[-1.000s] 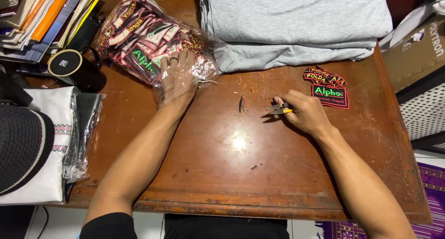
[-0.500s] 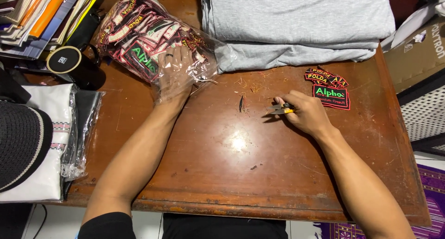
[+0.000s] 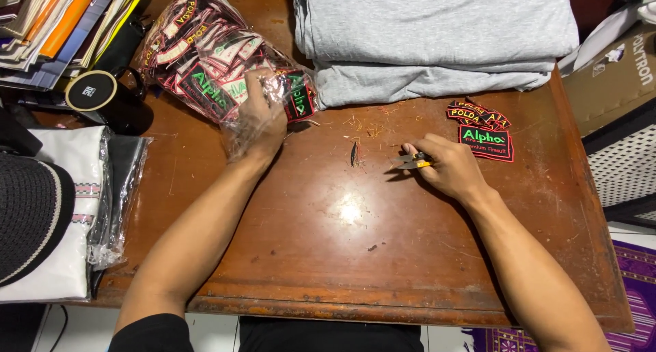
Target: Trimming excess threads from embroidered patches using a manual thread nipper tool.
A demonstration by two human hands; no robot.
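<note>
Reaching deeper than before, our left hand (image 3: 263, 113) grips embroidered patches inside the crinkled clear bag (image 3: 205, 51); our right hand (image 3: 447, 167) stays clenched on small metal snips (image 3: 410, 161).

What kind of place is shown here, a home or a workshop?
Probably a small garment or embroidery workshop: a clear bag of embroidered patches under the left hand, thread snips in the right hand, and folded grey fabric on a worn wooden table.

Bag of patches (image 3: 205, 58) far left on table (image 3: 328, 256); folded cloth (image 3: 437, 38) behind; loose patches (image 3: 482, 130) right.
</note>
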